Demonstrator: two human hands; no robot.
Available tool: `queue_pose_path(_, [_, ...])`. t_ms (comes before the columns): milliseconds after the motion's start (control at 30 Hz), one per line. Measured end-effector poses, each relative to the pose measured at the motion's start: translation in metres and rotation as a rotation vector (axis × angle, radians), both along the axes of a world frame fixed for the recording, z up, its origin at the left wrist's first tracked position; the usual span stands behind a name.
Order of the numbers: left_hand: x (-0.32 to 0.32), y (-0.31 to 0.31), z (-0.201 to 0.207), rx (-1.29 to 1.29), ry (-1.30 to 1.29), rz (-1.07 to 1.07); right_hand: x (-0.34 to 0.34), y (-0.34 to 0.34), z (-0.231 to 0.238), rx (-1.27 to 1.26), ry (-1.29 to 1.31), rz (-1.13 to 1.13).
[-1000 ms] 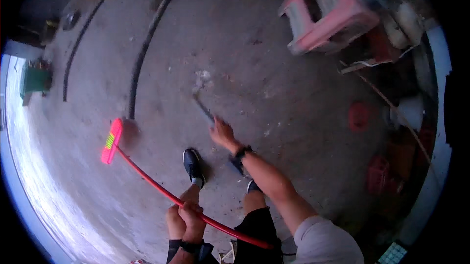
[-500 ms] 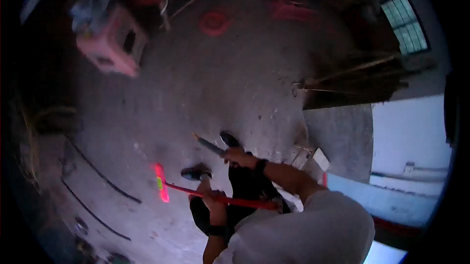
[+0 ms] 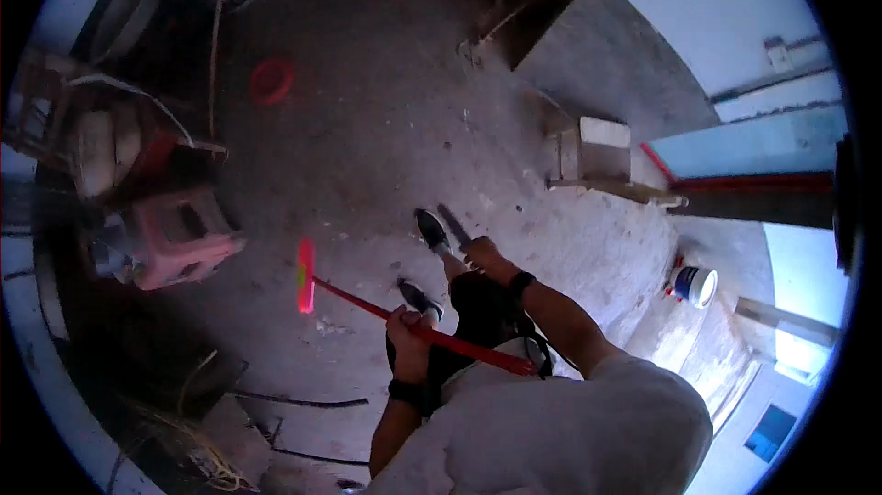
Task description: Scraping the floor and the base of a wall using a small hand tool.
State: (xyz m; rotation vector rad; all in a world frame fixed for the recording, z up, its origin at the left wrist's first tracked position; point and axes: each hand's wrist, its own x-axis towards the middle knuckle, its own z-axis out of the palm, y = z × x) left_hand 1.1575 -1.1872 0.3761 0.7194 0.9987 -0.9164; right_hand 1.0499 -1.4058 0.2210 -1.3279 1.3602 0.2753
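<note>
Here's the left hand, just below the middle of the frame, fingers curled closed around the red handle of a broom. That handle slants from the lower middle up toward the left, and out at its far end sits the bright pink brush head, left of centre; whether its bristles meet the floor, I can't tell. Over to the right hand, a little right of centre: the fingers are bent shut around one end of a grey bar-shaped tool, which points up and to the left, close beside a dark shoe in the view. Black bands circle both wrists, and a second shoe shows between the broom handle and the right hand.

Around them, a pink stool lies tipped at the left of the frame, well apart from the brush head. A red round object lies on the concrete toward the upper left. Upper right, there's a low wooden piece; below it, at the right, a white bucket with a dark band. Lower left, two dark rods stretch across the floor.
</note>
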Motion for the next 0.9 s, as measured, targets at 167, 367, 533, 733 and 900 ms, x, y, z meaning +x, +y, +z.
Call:
queue_pose_path(167, [0.067, 0.015, 0.024, 0.147, 0.024, -0.221, -0.011, 0.035, 0.051, 0.204, -0.022, -0.415])
queue_pose_path(367, [0.032, -0.020, 0.012, 0.226, 0.070, -0.496, -0.087, 0.067, 0.088, 0.324, -0.270, -0.743])
queue_pose_path(533, [0.028, -0.098, 0.016, 0.186, 0.112, -0.648, -0.116, 0.047, 0.075, -0.494, -0.450, -0.209])
queue_pose_path(733, [0.011, -0.191, -0.025, 0.243, 0.007, -0.757, -0.138, -0.122, -0.016, -0.046, -0.077, -0.918])
queue_pose_path(900, [-0.005, -0.265, -0.061, 0.323, -0.041, -0.689, -0.227, -0.284, -0.205, -0.524, 0.213, -0.837])
